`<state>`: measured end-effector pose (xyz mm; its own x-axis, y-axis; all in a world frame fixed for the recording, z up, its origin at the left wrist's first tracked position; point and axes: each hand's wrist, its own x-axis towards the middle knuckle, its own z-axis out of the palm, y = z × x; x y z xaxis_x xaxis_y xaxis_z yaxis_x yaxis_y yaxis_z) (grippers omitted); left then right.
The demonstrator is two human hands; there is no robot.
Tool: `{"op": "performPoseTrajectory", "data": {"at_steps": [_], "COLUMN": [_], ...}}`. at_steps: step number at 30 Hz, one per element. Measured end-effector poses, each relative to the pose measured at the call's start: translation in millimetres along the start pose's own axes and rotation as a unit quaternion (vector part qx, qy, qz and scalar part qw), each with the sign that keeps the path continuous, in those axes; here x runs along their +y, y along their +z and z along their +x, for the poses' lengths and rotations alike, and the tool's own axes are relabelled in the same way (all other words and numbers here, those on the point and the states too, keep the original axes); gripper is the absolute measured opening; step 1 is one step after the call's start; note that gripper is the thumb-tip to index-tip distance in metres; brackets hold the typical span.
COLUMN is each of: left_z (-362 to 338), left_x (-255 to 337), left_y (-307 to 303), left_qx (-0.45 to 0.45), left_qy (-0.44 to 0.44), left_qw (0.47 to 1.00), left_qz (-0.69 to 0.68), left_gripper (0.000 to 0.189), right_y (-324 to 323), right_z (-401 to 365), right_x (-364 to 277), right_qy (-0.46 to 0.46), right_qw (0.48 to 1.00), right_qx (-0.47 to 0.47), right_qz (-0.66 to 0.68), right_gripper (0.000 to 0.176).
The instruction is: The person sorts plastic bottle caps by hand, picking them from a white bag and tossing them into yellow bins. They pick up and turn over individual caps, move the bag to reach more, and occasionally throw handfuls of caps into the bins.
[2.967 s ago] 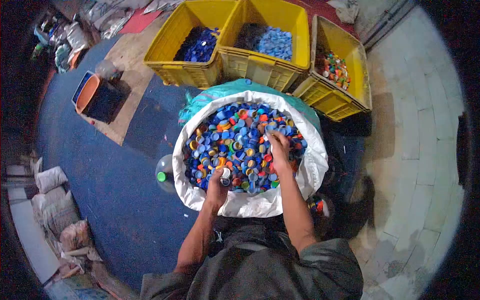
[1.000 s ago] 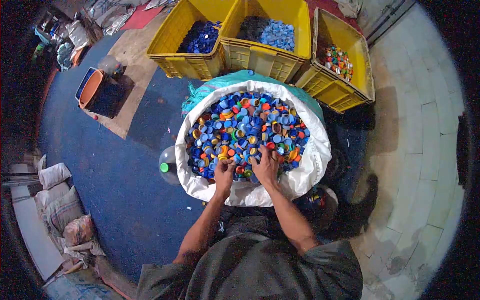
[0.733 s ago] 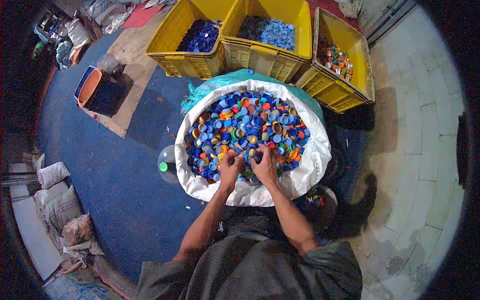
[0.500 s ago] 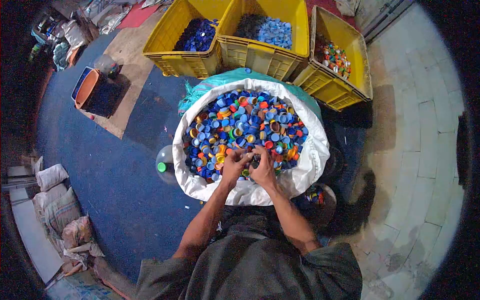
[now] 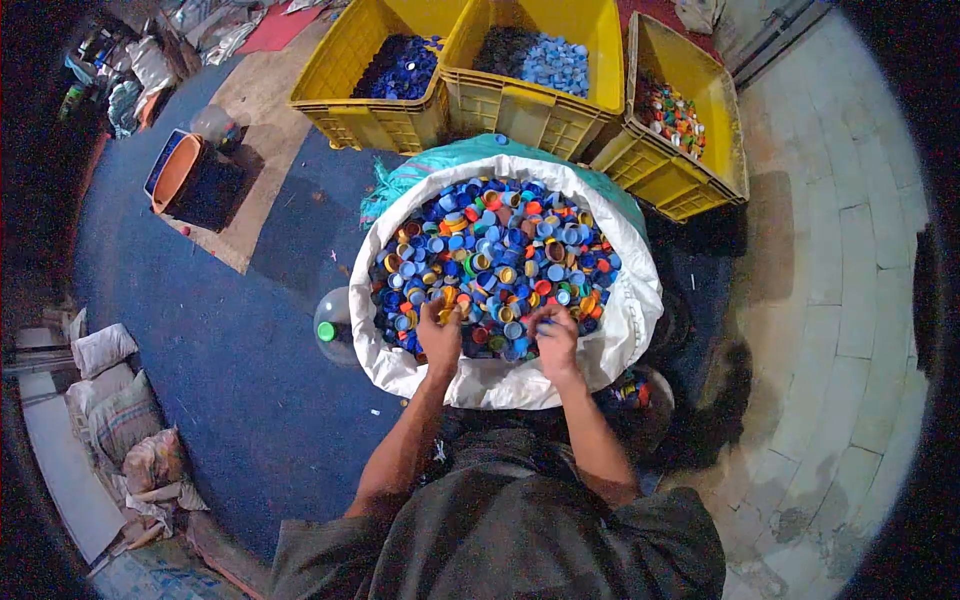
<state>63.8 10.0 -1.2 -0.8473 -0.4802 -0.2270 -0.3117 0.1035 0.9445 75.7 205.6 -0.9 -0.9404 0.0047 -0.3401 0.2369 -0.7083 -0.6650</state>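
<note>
A large white woven sack (image 5: pixel 400 375), its rim rolled down, is filled with loose plastic bottle caps (image 5: pixel 510 265) in blue, yellow, orange, red, brown and green. Over the near left part of the pile is my left hand (image 5: pixel 440 337), thumb and forefinger spread around a yellow cap (image 5: pixel 447 313); a firm grip on it is not visible. To the right, my right hand (image 5: pixel 557 340) hovers above the near caps. Its fingers curl inward and are slightly blurred, and what they hold, if anything, is hidden.
Beyond the sack stand yellow crates of dark blue caps (image 5: pixel 398 68), light blue caps (image 5: pixel 553 65) and mixed caps (image 5: pixel 672 118). Left of the sack lies a clear container with a green cap (image 5: pixel 326 331). An orange tub (image 5: pixel 176 172) sits farther left; pillow-like sacks (image 5: pixel 118 410) line the left side.
My hands were together over the near middle of the pile. They have separated, the left moving left and the right moving right. The view has shifted slightly.
</note>
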Motion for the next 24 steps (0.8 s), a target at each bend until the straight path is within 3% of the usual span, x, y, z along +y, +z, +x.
{"op": "performPoseTrajectory", "data": {"at_steps": [1, 4, 5, 8, 13, 16, 21, 24], "left_z": [7.6, 9.8, 10.0, 4.5, 7.1, 10.3, 26.8, 34.3], "left_x": [-13.5, -24.7, -23.3, -1.3, -4.6, -7.3, -24.3, -23.4], "left_y": [-2.7, -6.3, -6.2, -1.8, 5.4, 8.9, 20.7, 31.5], "left_qx": [0.027, 0.048, 0.036, 0.042, 0.026, 0.019, -0.007, 0.007], "left_qy": [0.043, 0.042, 0.028, 0.037, 0.064, 0.045, 0.014, 0.065], "left_qw": [0.997, 0.987, 0.991, 0.992, 0.993, 0.996, 0.998, 0.993], "left_qz": [0.053, 0.151, 0.126, 0.114, 0.092, 0.071, 0.06, 0.101], "left_gripper": [0.033, 0.031, 0.031, 0.034, 0.035, 0.035, 0.039, 0.036], "right_y": [0.7, -2.0, -2.8, -6.1, 6.3, 18.7, 23.0, 21.2], "right_z": [1.3, 9.2, 10.8, 27.4, 42.1, 41.8, 46.2, 46.9], "right_x": [-1.6, -4.2, -6.9, 9.5, 17.8, 14.6, 15.8, 16.7], "right_qy": [0.002, 0.001, -0.014, -0.203, -0.2, -0.196, -0.17, -0.17], "right_qw": [0.998, 0.983, 0.942, 0.839, 0.732, 0.699, 0.702, 0.708], "right_qx": [0.037, 0.132, 0.147, 0.124, 0.11, 0.107, 0.126, 0.136], "right_qz": [0.056, -0.128, -0.3, -0.489, -0.642, -0.679, -0.68, -0.672], "right_gripper": [0.017, 0.018, 0.023, 0.029, 0.044, 0.045, 0.045, 0.043]}}
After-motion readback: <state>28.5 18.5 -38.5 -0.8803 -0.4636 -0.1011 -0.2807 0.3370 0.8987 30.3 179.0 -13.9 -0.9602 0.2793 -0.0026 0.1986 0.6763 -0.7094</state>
